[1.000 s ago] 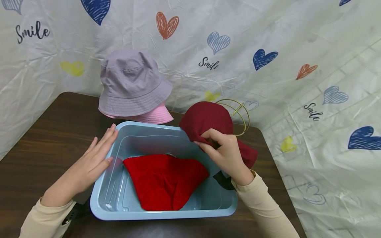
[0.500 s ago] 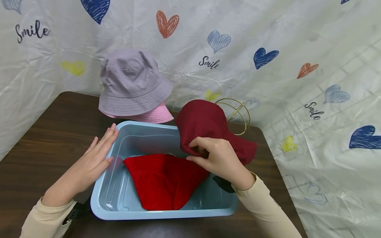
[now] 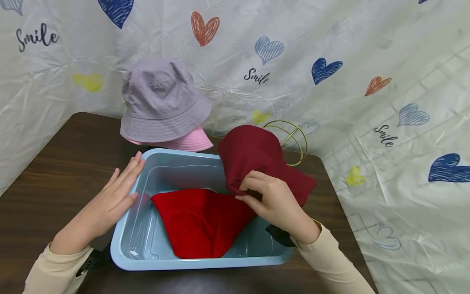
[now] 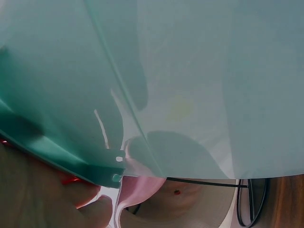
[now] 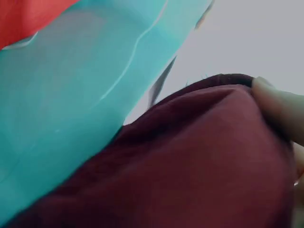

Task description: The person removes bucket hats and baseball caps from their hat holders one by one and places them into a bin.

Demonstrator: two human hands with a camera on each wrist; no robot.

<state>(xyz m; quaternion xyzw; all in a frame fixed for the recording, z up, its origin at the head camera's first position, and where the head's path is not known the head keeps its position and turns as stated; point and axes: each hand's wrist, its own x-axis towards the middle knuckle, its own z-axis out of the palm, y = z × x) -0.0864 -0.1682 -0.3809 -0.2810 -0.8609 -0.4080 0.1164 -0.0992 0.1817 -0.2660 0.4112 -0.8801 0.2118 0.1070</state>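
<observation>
Pinching thumb and fingers of the right hand (image 3: 277, 200) hold the near edge of a maroon hat (image 3: 253, 153); most of the hat spreads beyond the grip, away from the person and off to the right, over the far right corner of a blue tub (image 3: 202, 264). Straight-fingered, the left hand (image 3: 115, 202) rests at the tub's left rim. Red cloth (image 3: 202, 224) lies inside, left of the pinch. Behind stands a lavender hat (image 3: 165, 102) over a pink one.

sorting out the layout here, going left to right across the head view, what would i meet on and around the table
Left hand, lilac hat, bright red cloth, maroon hat.
</observation>
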